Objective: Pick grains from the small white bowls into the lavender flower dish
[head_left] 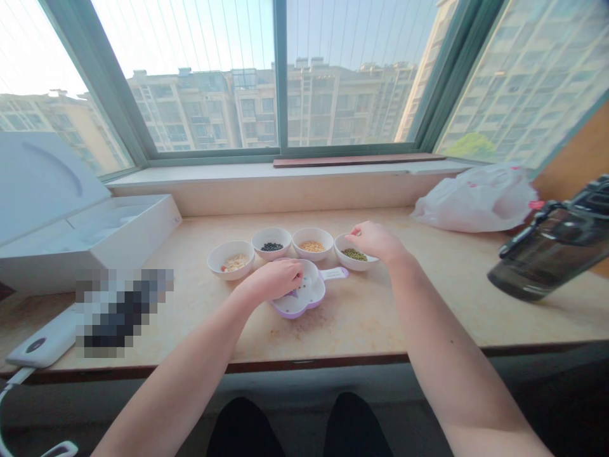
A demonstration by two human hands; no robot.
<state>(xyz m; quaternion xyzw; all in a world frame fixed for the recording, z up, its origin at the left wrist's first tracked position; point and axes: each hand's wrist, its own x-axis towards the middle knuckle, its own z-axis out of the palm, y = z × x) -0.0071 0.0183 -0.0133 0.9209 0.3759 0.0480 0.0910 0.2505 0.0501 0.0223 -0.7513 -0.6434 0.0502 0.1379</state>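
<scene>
Lilac-rimmed white dish [311, 291] at six o'clock from the small white bowls [309, 232] on the counter [419, 304], left hand [273, 280] curled over it (any pinch hidden); right hand [375, 242] curled, empty-looking, above green mung beans [354, 254] at two o'clock.

Nearest us lies a shallow, flower-shaped white ceramic dish [313, 274] with a lilac rim, flat on the pale marble ledge [428, 311], its short white handle [334, 273] pointing right. Just beyond it, to the far right, sits a round white ceramic bowl [364, 263] holding a shallow layer of small green mung beans [354, 254].
</scene>
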